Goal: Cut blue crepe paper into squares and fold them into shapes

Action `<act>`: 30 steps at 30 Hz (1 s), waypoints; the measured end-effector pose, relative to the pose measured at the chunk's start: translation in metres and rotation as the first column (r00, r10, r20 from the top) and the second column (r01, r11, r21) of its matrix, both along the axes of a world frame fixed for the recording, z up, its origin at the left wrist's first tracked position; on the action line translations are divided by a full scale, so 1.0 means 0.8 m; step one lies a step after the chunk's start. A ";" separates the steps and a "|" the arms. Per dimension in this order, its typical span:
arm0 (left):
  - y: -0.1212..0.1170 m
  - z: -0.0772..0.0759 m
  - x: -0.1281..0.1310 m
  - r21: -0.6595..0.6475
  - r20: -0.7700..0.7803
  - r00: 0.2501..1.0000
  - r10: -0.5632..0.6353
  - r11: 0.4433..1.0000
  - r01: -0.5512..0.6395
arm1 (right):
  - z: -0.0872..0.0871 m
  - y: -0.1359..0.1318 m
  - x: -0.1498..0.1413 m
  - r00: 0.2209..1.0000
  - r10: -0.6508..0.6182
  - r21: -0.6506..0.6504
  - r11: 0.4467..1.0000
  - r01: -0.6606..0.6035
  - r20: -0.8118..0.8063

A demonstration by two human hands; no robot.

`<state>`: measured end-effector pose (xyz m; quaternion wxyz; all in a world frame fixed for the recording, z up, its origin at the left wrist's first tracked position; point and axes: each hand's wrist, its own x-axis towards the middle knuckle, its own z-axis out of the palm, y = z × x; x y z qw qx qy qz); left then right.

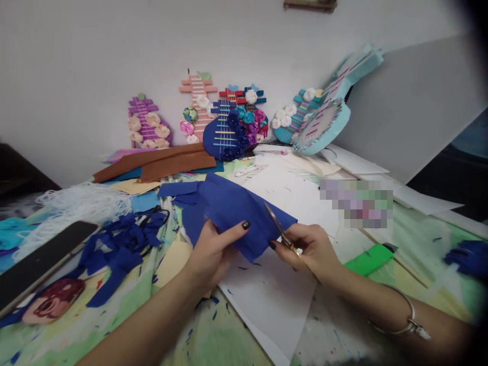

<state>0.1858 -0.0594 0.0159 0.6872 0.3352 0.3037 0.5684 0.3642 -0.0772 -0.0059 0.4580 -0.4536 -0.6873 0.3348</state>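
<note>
A sheet of dark blue paper or felt [232, 203] is pinched in my left hand [215, 249], the thumb lying on top and the other fingers hidden beneath. My right hand [307, 249] is closed around a pair of scissors [288, 242] with gold-coloured handles. The blades point up and away, close to the sheet's right edge; I cannot tell how far apart they are. Fingertips of my right hand also come near the sheet's lower right corner. White paper [270, 320] lies beneath the blue sheet, with small blue scraps scattered about.
Blue strips [118, 249] and a dark phone [46, 259] lie at left, near white stringy material [76, 208]. A green cutter [369, 259] lies at right. Brown sheets [171, 162] and several decorated instrument shapes, including a blue one [221, 134], are at the back.
</note>
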 end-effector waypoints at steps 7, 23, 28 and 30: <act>0.002 -0.005 0.001 0.047 -0.075 0.995 0.066 0.997 -0.062 | -0.002 -0.004 -0.005 0.979 0.193 -0.164 0.966 -0.201 -0.065; 0.013 0.014 -0.013 0.049 0.017 0.987 0.159 0.986 -0.159 | 0.029 -0.013 0.004 0.906 0.343 -0.295 0.864 -0.408 -0.249; 0.020 0.021 -0.023 0.162 -0.008 0.968 0.251 0.956 -0.247 | 0.027 -0.022 0.008 0.884 0.389 -0.388 0.797 -0.463 -0.258; 0.021 0.020 -0.023 0.167 -0.012 0.962 0.273 0.949 -0.267 | 0.023 -0.023 0.006 0.903 0.324 -0.404 0.814 -0.417 -0.281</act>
